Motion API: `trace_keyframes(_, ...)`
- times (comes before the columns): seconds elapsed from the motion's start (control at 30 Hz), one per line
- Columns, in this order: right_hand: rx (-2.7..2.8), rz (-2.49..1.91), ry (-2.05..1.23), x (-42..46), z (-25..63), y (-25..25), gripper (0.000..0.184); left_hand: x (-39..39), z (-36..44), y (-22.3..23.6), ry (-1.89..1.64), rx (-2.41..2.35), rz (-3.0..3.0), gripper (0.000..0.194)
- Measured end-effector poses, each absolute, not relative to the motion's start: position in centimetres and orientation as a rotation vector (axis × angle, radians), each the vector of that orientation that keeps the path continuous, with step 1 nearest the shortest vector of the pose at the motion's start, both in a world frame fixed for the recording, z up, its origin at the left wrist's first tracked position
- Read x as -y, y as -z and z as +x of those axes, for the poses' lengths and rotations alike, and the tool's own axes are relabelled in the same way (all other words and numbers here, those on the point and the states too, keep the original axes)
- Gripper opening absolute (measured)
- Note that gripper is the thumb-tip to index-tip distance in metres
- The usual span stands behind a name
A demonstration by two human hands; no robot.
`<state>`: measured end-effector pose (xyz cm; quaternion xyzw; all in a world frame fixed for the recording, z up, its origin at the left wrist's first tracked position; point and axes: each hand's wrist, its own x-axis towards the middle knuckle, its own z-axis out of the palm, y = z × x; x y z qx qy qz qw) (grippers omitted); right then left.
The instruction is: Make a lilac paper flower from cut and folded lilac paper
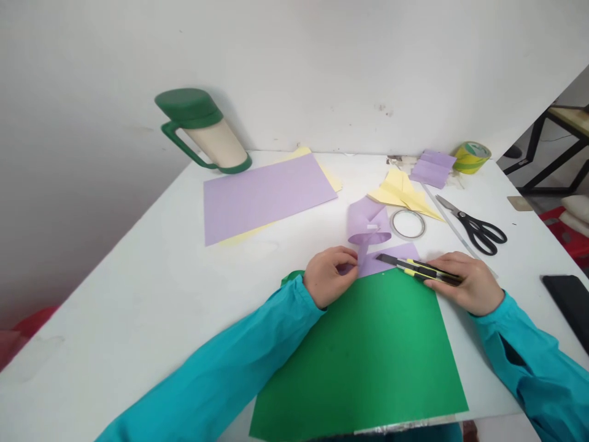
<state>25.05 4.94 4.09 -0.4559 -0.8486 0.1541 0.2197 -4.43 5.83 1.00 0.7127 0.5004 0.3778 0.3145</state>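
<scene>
My left hand [330,276] is closed, thumb and fingers pinched at the lower end of a narrow purple paper strip [363,252]. The strip runs up to a curled purple paper piece [356,218] with a small white bit on it. A black and yellow utility knife [419,270] is in my right hand [472,283], its blade tip pointing left. Under that tip lies a flat purple paper piece [407,250], partly over the top edge of a large green sheet [368,356]. My left fingertips are partly hidden.
Purple paper [267,199] lies over a yellow sheet [338,182] at the back. A green-lidded jug [214,138] stands near the wall. To the right are a tape ring [408,238], folded yellow paper [402,190], black scissors [478,230], a yellow tape roll [469,161] and a black object [568,304].
</scene>
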Motion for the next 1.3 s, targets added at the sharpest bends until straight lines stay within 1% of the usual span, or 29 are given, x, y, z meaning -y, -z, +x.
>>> trace_keyframes(0.13,2.507,-1.304,-0.115,-4.3,22.4,-4.2,0.031,-5.6,-4.3,-1.2,-1.054,-1.28,1.854,0.011)
trace_keyframes(0.23,2.585,-1.301,-0.001,-4.0,20.5,-4.3,0.032,-5.2,-4.2,-1.5,-1.05,-1.256,1.871,0.013)
trace_keyframes(0.33,2.61,-1.247,-0.032,-3.9,19.7,-3.8,0.032,-4.7,-5.1,-1.6,-1.036,-1.177,2.027,0.015)
trace_keyframes(0.43,2.564,-1.22,-0.045,-4.1,20.0,-3.1,0.031,-4.6,-7.2,-1.5,-0.961,-0.944,2.351,0.019)
trace_keyframes(0.53,2.56,-1.165,-0.088,-4.3,20.5,-2.7,0.032,-4.8,-9.6,-0.9,-0.859,-0.732,2.626,0.018)
trace_keyframes(0.67,2.58,-1.087,-0.171,-4.3,20.5,-2.9,0.033,-5.0,-11.3,0.1,-0.871,-0.588,2.695,0.022)
trace_keyframes(0.77,2.586,-1.066,-0.19,-4.2,20.2,-3.1,0.033,-5.0,-11.4,0.6,-0.851,-0.594,2.696,0.026)
trace_keyframes(0.97,2.632,-1.025,-0.167,-3.9,19.9,-3.2,0.031,-4.9,-11.5,0.9,-0.782,-0.693,2.712,0.026)
trace_keyframes(1.3,2.644,-0.966,-0.159,-4.0,19.6,-3.0,0.032,-5.4,-12.0,0.4,-0.815,-0.662,2.742,0.027)
